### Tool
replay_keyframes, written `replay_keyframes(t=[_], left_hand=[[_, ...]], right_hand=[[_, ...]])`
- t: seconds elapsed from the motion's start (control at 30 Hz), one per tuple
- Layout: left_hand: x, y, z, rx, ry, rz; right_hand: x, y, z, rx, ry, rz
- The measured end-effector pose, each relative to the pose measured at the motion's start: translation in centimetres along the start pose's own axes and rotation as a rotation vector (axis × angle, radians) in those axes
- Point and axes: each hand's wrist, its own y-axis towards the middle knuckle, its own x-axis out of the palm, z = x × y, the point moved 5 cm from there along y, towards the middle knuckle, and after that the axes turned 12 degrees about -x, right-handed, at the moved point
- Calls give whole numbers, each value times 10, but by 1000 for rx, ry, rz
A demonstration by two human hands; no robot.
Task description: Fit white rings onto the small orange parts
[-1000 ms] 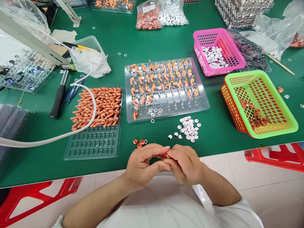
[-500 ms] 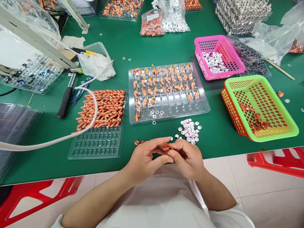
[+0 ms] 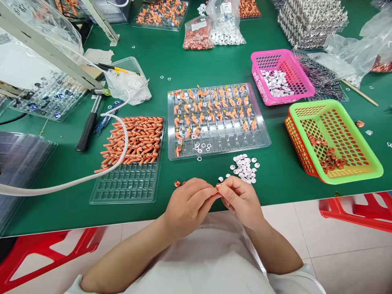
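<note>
Just in front of my body, my left hand (image 3: 190,206) and my right hand (image 3: 241,200) meet at the fingertips over the table's near edge. Both pinch a small orange plastic part (image 3: 218,185); the fingers cover most of it. Beyond my right hand lies a loose pile of white discs (image 3: 245,167). A few copper-orange pieces (image 3: 177,184) peek out past my left hand. Farther off, a clear compartment tray (image 3: 260,141) holds rows of curved orange parts (image 3: 202,119) and several white rings. To the left, many orange stems (image 3: 137,139) fill the upper half of another clear tray (image 3: 122,196).
A pink basket (image 3: 309,87) with white discs and a green basket (image 3: 375,167) with copper-orange pieces stand at right. A hammer (image 3: 87,130) and a curving white hose (image 3: 125,143) lie at left. Bagged parts (image 3: 197,37) sit at the back. Red stools (image 3: 355,210) flank the table.
My fingers have closed in around the orange part, which now shows far less. The left fingers came down from an arched grip to a tight pinch. The view has shifted slightly.
</note>
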Motion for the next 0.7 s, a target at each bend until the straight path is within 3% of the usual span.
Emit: replay_keyframes(t=[0.13, 0.27, 0.33, 0.43, 0.53, 0.7], left_hand=[[-1, 0, -12, -284, -208, -60], [10, -11, -34, -787, -742, -193], [17, -17, -39, -944, -973, -246], [23, -22, -43, -1021, -1158, -272], [24, -24, -46, -1026, -1198, -257], [6, -31, -43, -966, -930, -184]], right_hand=[[-4, -5, -7, -51, -74, -23], [-11, -9, -19, -233, -300, -10], [-9, -10, -25, -362, -378, -31], [0, -10, -29, -526, -409, -109], [8, -8, -30, -579, -439, -122], [20, -5, -27, -551, -552, -133]])
